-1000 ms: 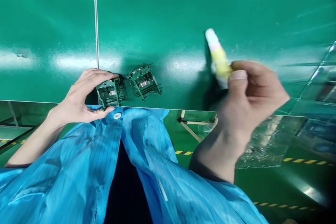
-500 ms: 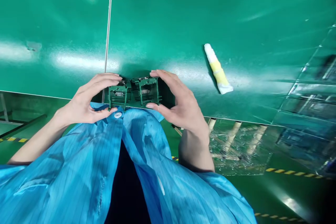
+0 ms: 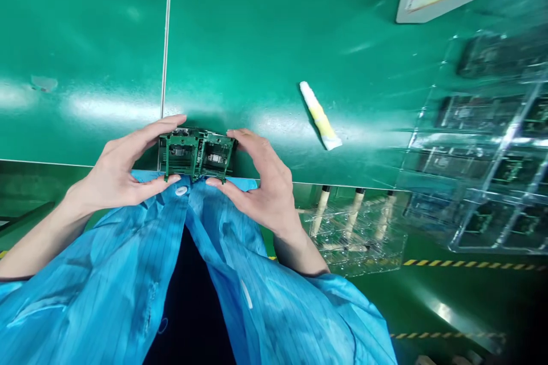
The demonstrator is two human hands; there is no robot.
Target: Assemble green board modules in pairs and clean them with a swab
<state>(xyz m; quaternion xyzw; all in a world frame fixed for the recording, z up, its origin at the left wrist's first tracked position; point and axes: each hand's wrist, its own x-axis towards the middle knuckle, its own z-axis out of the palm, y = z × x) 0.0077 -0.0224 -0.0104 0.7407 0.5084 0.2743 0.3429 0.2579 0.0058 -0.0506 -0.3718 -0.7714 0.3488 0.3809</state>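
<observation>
Circuit-board block point(image 3: 178, 155), green and box-shaped, is grasped by the bare left hand point(image 3: 122, 175), with the thumb laid at its near edge and the fingers bent over its far side. A matching second block point(image 3: 216, 156) is gripped in the same manner by the right hand point(image 3: 266, 183). Both are built of thin, stiff walls with slender, rib-like edges, and small silvery metal parts are seen within their open frames. The two are held side by side at the front edge of the worktop point(image 3: 257, 45), their inner walls touching or nearly so; whether they are slightly raised cannot be told.

The smooth green surface is streaked with glossy reflections and is crossed by a narrow metal strip point(image 3: 166, 34). To the right, well apart from the blocks, a soft white-and-yellow tube point(image 3: 319, 116) is laid aslant, tapered at its far end and flattened at the near one. Farther right, dark boards are seen in clear, ridged plastic trays point(image 3: 464, 234). The thin blue smock point(image 3: 98, 274) is creased and finely striped.
</observation>
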